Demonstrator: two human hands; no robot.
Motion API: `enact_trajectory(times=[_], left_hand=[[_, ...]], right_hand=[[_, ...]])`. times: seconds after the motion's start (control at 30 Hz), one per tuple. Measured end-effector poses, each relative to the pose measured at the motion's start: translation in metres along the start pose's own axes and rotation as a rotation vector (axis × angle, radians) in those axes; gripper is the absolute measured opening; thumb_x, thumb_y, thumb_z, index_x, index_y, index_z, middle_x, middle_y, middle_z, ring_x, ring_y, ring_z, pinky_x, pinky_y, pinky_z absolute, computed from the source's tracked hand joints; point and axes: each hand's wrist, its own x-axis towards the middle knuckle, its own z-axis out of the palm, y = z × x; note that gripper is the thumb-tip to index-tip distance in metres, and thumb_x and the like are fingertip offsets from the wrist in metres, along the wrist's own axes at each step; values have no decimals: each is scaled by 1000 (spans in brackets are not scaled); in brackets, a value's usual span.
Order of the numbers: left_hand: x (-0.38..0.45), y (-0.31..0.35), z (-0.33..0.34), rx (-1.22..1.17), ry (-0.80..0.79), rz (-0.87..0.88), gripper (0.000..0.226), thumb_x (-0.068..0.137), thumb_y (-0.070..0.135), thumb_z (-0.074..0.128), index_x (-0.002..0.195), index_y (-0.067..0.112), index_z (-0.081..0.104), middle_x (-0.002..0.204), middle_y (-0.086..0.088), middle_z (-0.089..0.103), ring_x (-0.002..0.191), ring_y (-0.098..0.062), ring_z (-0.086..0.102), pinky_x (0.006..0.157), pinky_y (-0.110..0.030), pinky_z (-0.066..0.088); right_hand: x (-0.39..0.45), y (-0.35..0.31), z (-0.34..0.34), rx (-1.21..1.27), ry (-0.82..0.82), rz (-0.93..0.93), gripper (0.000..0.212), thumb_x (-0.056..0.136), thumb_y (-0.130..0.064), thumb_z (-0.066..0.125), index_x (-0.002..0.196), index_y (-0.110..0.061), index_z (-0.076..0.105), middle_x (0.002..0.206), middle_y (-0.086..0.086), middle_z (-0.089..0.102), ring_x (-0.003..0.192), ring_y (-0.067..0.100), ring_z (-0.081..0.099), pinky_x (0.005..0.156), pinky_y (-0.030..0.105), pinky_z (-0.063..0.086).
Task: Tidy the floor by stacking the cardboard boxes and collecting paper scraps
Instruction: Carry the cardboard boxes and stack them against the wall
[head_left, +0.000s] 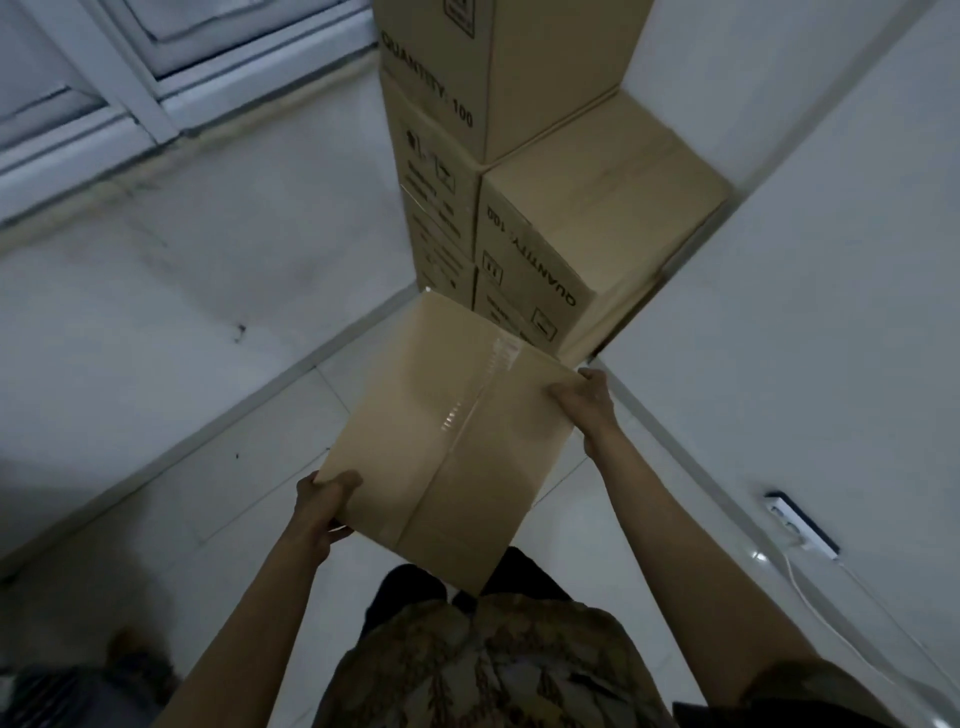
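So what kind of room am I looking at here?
Probably a storeroom corner or spare room indoors. Printed cardboard cartons are stacked against a plain white wall, the floor is pale tile, and a power strip lies by the wall.

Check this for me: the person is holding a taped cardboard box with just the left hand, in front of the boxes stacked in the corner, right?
Not quite. The head view shows both hands on the taped cardboard box: the left hand grips its near corner and the right hand grips its far right corner. The rest holds: it is in front of the stacked boxes in the corner.
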Motion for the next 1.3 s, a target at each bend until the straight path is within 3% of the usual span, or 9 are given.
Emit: enact_trajectory(times=[0.13,0.3,0.43,0.6,0.73,0.87,1.0,1.3], left_hand=[[20,34,1,44,5,0,71,86,21,72,143,18,31,138,-17,46,116,-41,51,88,-55,51],[37,66,-3,111,-38,-4,66,85,19,71,142,16,38,130,-17,50,109,-41,54,84,-51,52],[53,86,-10,142,-107,-16,61,86,17,70,138,16,39,126,-14,48,110,-40,53,82,-49,52],[60,114,-36,201,-187,0,69,87,18,70,144,16,33,140,-17,44,108,-40,53,82,-50,54],[60,148,-57,231,-289,86,73,87,20,72,146,15,28,136,-13,44,106,-36,53,81,-48,55],[59,167,-79,217,-415,137,75,83,22,77,142,18,30,126,-6,45,105,-29,57,85,-46,56],[59,173,-102,184,-540,187,72,79,24,80,136,16,36,127,-7,50,108,-29,59,87,-47,57],[31,187,-86,91,-772,289,66,80,23,79,132,12,40,129,-8,53,112,-26,61,90,-43,57]], right_hand=[[13,-18,7,33,6,14,81,83,-35,72,148,-21,27,133,3,51,115,23,54,99,37,49],[12,-31,15,59,56,46,77,83,-35,71,146,-23,28,124,0,55,106,20,57,85,31,50],[7,-44,30,65,129,37,75,82,-37,71,144,-23,31,129,1,56,111,22,59,98,39,50],[-25,-68,51,-15,251,-6,69,85,-35,67,144,-21,34,132,4,55,115,26,56,98,40,49],[-62,-102,59,-100,353,-65,64,88,-37,65,142,-20,36,131,7,55,111,26,55,88,31,44],[-102,-133,63,-237,467,-131,61,87,-41,62,139,-18,39,132,11,57,117,33,55,91,34,43],[-142,-167,63,-333,562,-172,62,85,-46,63,135,-20,39,129,14,55,115,35,55,84,33,39],[-203,-236,42,-329,771,-279,64,82,-49,64,132,-19,38,130,18,46,120,40,49,98,43,42]])
